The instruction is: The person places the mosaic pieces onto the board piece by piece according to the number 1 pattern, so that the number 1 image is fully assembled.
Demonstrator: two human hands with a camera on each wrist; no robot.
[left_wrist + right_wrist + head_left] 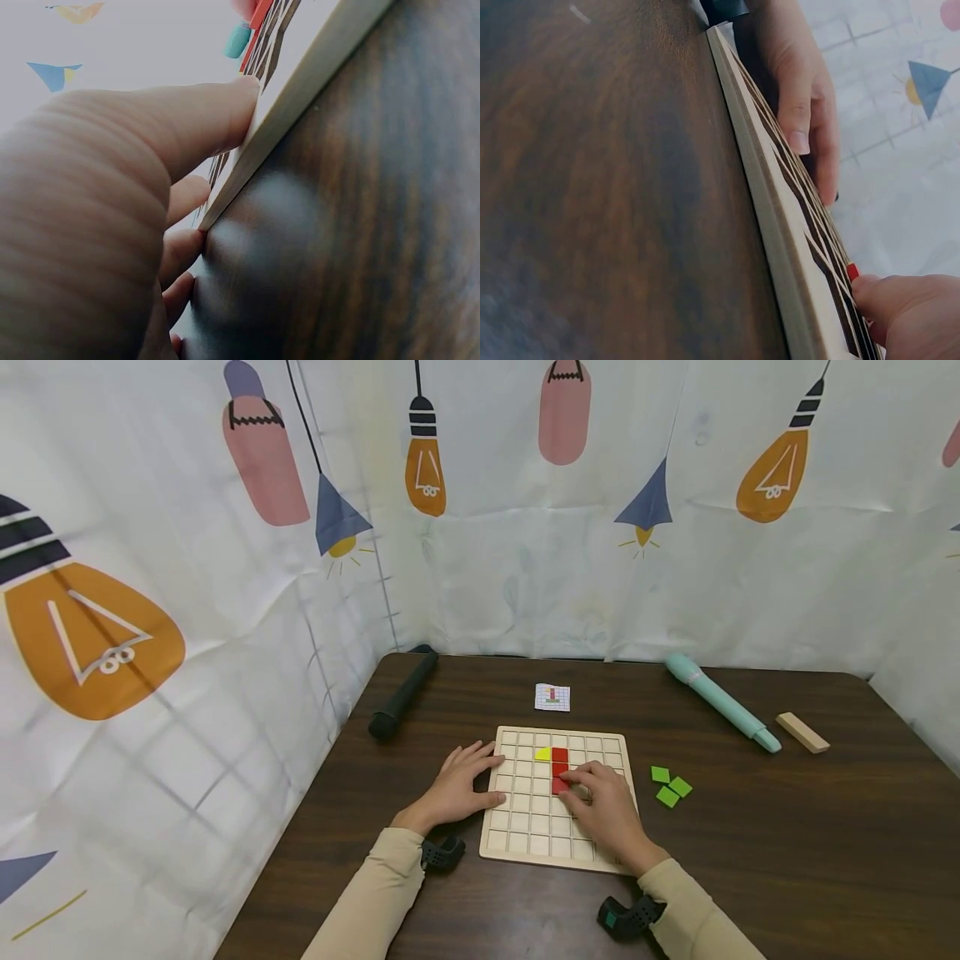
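A pale wooden grid board (528, 822) lies on the dark table. My left hand (453, 785) rests at its left edge, thumb on the rim and fingers spread along the side. My right hand (609, 810) is over the board's right half, its thumb and index finger pinching a red square tile (853, 271) low over the grid. Two more red tiles (559, 755) line up just beyond that one in the same column. A yellow piece with a slanted side (543, 754) sits left of the farthest red tile.
Several green tiles (667, 797) lie right of the board. A small pattern card (552, 697) is behind it. Farther out are a black cylindrical object (403, 695), a mint-green microphone-shaped object (723, 702) and a wooden block (802, 732). A printed curtain (510, 585) hangs around the table.
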